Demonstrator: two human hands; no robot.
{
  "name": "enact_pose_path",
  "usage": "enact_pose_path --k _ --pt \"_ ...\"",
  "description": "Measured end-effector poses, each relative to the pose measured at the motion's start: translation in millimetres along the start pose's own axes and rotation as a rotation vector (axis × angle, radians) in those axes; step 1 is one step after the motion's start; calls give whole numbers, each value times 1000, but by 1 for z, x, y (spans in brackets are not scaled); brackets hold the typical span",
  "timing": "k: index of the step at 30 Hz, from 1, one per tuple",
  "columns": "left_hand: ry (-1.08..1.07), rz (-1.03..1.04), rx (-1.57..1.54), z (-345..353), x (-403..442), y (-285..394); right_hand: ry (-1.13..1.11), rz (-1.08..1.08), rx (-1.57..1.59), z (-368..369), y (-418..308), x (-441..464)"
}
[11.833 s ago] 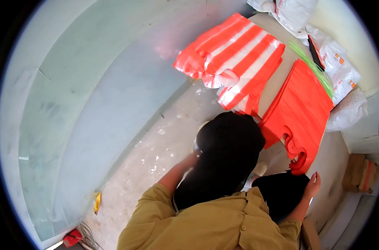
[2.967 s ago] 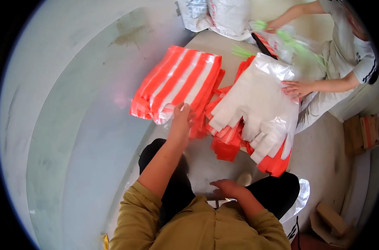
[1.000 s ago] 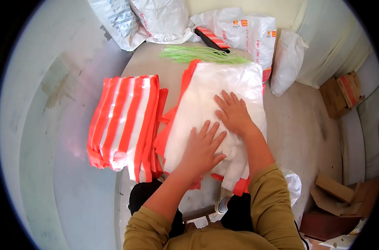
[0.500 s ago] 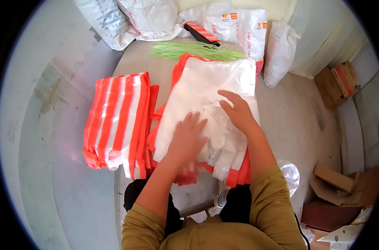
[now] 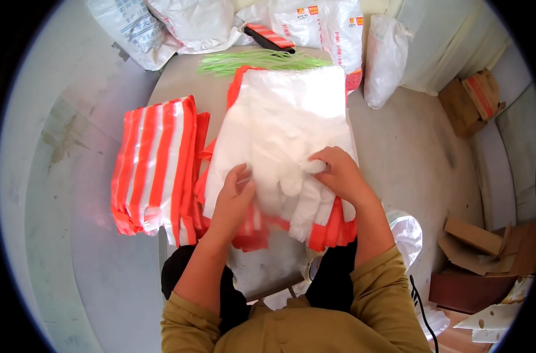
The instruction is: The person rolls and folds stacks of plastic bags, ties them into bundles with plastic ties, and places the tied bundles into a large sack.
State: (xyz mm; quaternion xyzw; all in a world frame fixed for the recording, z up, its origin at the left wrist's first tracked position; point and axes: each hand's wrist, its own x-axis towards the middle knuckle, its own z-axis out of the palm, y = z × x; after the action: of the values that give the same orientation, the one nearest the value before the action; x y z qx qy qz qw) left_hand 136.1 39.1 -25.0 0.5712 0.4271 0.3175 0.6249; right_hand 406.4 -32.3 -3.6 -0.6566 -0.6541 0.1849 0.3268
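Note:
A pile of plastic bags [image 5: 262,123], white on top with red edges below, lies on the table before me. On its lower middle rests a crumpled white cloth item [image 5: 291,181] that looks like a glove. My right hand [image 5: 338,167] pinches a white end of it between thumb and fingers. My left hand [image 5: 235,197] is over the left side of the white bags, its fingers loosely curved and apart, holding nothing. Left of the pile lies a stack of red-and-white striped bags [image 5: 153,167]. Red handle ends [image 5: 334,229] hang toward my lap.
Light green strips [image 5: 262,60] lie behind the pile, near a black object with a striped top [image 5: 269,39]. Filled white sacks [image 5: 194,23] line the back. Cardboard boxes [image 5: 471,103] stand at far right, with an opened carton [image 5: 485,253] lower down.
My right hand has come down and closed on the white cloth item. My left hand has moved left, off the middle of the pile. The view has shifted slightly.

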Motion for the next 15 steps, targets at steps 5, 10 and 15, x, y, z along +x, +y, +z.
enact_pose_path --k 5,10,15 --pt "-8 -27 -6 5 -1 7 153 126 257 9 6 5" --pt "42 -12 -24 14 1 14 259 301 519 8 1 11" --pt "104 92 20 18 2 8 289 318 833 4 -9 11"
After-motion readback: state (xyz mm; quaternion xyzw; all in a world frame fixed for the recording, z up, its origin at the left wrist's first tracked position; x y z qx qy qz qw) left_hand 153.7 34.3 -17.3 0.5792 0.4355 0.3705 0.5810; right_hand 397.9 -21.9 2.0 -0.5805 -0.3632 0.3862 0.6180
